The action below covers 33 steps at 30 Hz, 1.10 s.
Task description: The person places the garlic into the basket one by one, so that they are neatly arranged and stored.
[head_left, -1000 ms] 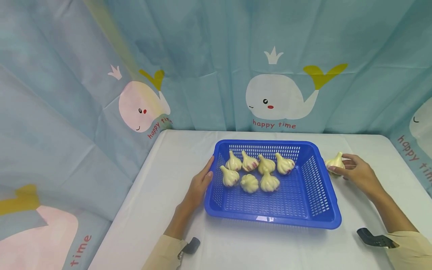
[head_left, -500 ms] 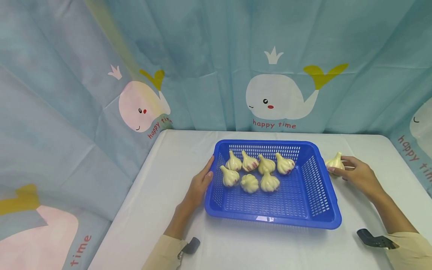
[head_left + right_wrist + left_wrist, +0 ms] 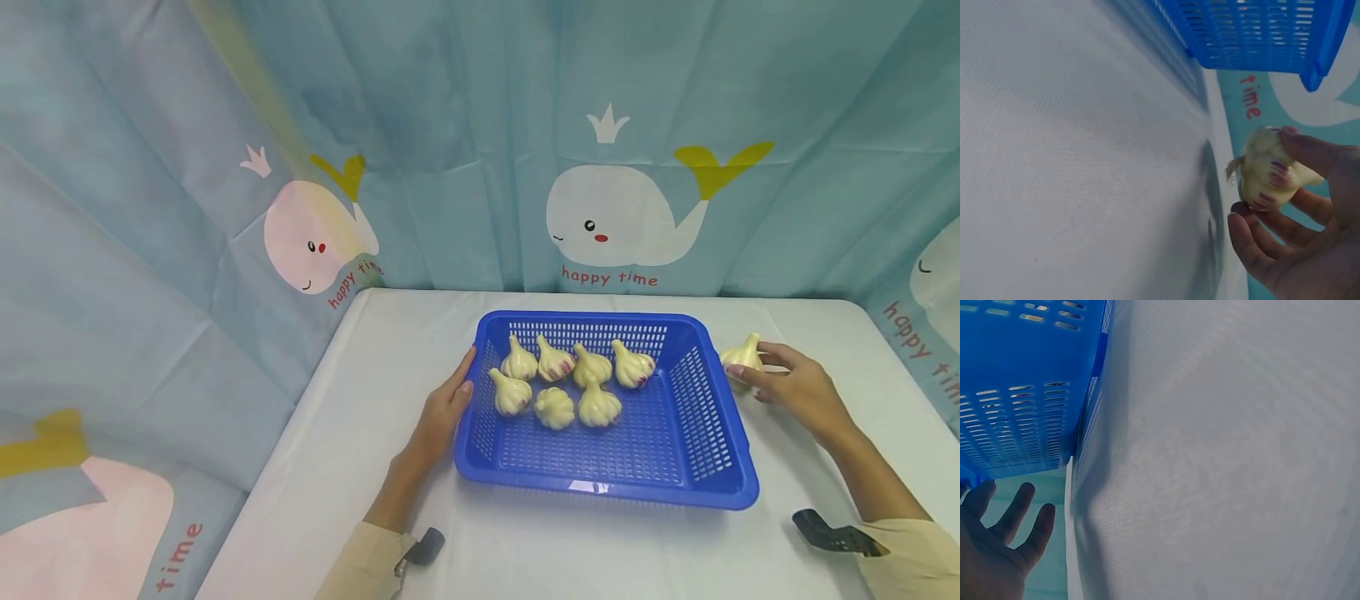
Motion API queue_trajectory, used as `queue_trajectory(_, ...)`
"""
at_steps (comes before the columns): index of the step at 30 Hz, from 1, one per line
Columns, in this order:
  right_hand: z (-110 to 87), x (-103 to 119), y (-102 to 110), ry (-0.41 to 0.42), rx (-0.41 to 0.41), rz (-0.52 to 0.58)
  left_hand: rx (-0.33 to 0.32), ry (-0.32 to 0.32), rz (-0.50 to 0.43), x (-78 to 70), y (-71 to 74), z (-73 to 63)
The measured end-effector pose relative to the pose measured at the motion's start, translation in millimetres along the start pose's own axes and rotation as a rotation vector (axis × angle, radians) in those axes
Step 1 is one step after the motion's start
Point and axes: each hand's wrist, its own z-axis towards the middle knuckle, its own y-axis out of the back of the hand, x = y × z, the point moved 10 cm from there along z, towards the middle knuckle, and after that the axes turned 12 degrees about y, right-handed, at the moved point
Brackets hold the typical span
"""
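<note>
My right hand (image 3: 802,387) pinches a garlic bulb (image 3: 1272,169) between thumb and fingertips, just past the right side of a blue plastic basket (image 3: 600,492). The bulb is cream with purple streaks; in the right wrist view its root end faces the white table and a gap shows below it. Along the basket's left side lies my left hand (image 3: 438,417), its fingers extended against the rim. Those fingers look straight and spread in the left wrist view. Inside the basket, several garlic bulbs (image 3: 555,408) sit toward the back and left.
A white cloth covers the table (image 3: 360,400), showing on both sides of the basket and in front of it. Behind stands a blue curtain (image 3: 465,225) printed with whales. Each sleeve has a dark wrist mount (image 3: 836,532) at its cuff.
The right hand and its garlic bulb shift only slightly beside the basket, with the bulb a touch higher and further left now. The left hand and the basket stay put.
</note>
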Motion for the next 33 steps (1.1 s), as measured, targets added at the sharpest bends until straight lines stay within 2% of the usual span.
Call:
queue_trajectory(16, 2.0, 29.0, 10.2, 0.010, -0.067, 0.019, -0.004, 0.012, -0.019, 0.4, 0.6, -0.8)
queue_trajectory(33, 9.2, 76.7, 29.3, 0.124, -0.144, 0.032, -0.005, 0.003, -0.024, 2.0, 0.6, 1.0)
